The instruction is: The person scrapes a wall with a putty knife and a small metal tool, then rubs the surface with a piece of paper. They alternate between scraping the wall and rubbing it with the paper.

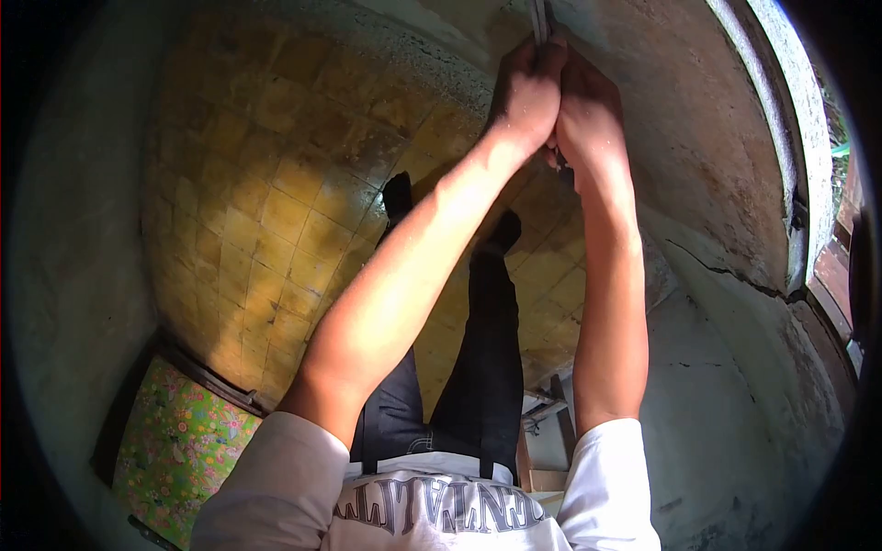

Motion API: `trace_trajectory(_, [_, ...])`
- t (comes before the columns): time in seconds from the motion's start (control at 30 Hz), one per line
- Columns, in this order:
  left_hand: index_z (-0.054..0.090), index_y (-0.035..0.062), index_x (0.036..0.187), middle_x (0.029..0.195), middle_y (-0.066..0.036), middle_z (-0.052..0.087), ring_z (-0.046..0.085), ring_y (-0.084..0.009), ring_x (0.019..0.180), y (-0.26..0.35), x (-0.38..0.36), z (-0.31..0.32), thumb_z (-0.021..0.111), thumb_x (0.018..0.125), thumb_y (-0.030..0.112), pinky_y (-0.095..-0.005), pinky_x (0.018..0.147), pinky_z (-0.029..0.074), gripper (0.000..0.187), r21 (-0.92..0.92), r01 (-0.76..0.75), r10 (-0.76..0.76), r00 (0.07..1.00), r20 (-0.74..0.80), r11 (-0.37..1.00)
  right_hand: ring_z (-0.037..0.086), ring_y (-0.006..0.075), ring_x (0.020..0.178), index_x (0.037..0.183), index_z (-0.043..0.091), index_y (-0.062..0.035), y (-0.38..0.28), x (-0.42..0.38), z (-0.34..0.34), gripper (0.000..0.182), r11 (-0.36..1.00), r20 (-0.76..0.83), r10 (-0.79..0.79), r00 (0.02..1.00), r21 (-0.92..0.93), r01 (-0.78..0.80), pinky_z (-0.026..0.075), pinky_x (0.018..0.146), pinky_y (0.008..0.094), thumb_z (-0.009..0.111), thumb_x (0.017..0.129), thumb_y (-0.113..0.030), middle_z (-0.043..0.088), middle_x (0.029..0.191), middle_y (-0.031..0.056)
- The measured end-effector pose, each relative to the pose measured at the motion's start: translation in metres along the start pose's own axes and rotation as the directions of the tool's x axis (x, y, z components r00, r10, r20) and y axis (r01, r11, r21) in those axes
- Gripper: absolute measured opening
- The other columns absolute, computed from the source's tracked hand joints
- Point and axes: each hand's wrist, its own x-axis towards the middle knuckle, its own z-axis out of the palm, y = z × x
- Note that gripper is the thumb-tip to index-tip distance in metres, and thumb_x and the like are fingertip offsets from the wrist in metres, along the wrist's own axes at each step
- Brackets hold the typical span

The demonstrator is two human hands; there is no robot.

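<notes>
My left hand (528, 99) and my right hand (588, 103) are pressed together at the top of the view, both arms stretched out. Both are closed round a thin, pale grey strip-like thing (540, 20), which sticks out beyond the thumbs toward the wall (643, 55). Its far end is cut off by the view's edge, so its kind cannot be told. Most of the fingers are hidden behind the hands. A few fingertips show between the wrists.
Yellow floor tiles (285, 216) lie under my feet. A window frame (795, 147) is at the right, above a cracked wall (726, 271). Green flowered cloth (175, 441) covers something at lower left. A wooden piece of furniture (544, 479) stands behind my legs.
</notes>
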Motion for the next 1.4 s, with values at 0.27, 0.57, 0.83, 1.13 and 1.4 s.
trace_trajectory(0.27, [0.056, -0.0017, 0.092, 0.071, -0.008, 0.057, 0.051, -0.0133, 0.061, 0.001, 0.0, 0.0, 0.047, 0.098, 0.03, -0.0322, 0.055, 0.045, 0.033, -0.071, 0.041, -0.039, 0.999, 0.026, 0.997, 0.045, 0.0106, 0.041, 0.101, 0.063, -0.001, -0.002, -0.006, -0.002, 0.033, 1.0, 0.009, 0.012, 1.0, -0.011, -0.012, 0.034, 0.036, 0.0287, 0.043, 0.099, -0.027, 0.054, 0.058, 0.0046])
trace_trajectory(0.57, [0.055, 0.0018, 0.118, 0.113, -0.013, 0.057, 0.053, -0.0243, 0.104, -0.004, 0.028, -0.035, 0.05, 0.096, 0.033, -0.0355, 0.092, 0.042, 0.039, -0.039, 0.148, -0.147, 0.989, 0.035, 0.988, 0.06, 0.0328, 0.069, 0.11, 0.064, -0.0025, 0.022, 0.037, 0.029, 0.035, 0.957, 0.018, -0.251, 0.968, -0.147, 0.251, 0.045, 0.062, 0.0415, 0.04, 0.095, -0.023, 0.064, 0.081, 0.02])
trace_trajectory(0.83, [0.057, -0.0026, 0.09, 0.077, -0.007, 0.06, 0.05, -0.0124, 0.075, 0.014, -0.004, -0.003, 0.049, 0.098, 0.025, -0.0315, 0.07, 0.044, 0.03, -0.031, 0.043, -0.042, 0.998, 0.044, 0.999, 0.042, 0.0088, 0.038, 0.121, 0.062, -0.0054, 0.001, -0.003, 0.008, 0.035, 0.996, -0.095, -0.062, 0.994, -0.067, 0.056, 0.033, 0.034, 0.0269, 0.043, 0.101, -0.027, 0.055, 0.058, 0.0042])
trace_trajectory(1.13, [0.061, -0.0005, 0.101, 0.094, -0.008, 0.063, 0.055, -0.0149, 0.088, 0.011, 0.006, -0.023, 0.054, 0.096, 0.027, -0.0308, 0.083, 0.045, 0.029, 0.012, 0.082, -0.083, 0.996, 0.034, 0.997, 0.061, 0.0246, 0.052, 0.128, 0.058, -0.0042, 0.016, 0.009, 0.017, 0.038, 0.973, -0.048, -0.135, 0.99, -0.197, 0.123, 0.047, 0.05, 0.039, 0.042, 0.097, -0.018, 0.068, 0.08, 0.017])
trace_trajectory(1.4, [0.057, -0.0034, 0.089, 0.075, -0.008, 0.061, 0.054, -0.0137, 0.071, -0.003, 0.031, -0.036, 0.048, 0.099, 0.026, -0.0333, 0.064, 0.046, 0.032, -0.151, 0.078, -0.076, 0.997, 0.02, 0.986, 0.061, 0.0326, 0.053, 0.126, 0.059, -0.0042, 0.022, 0.042, 0.028, 0.038, 0.97, 0.031, -0.119, 0.992, -0.21, 0.122, 0.049, 0.057, 0.0423, 0.041, 0.097, -0.019, 0.069, 0.081, 0.0178])
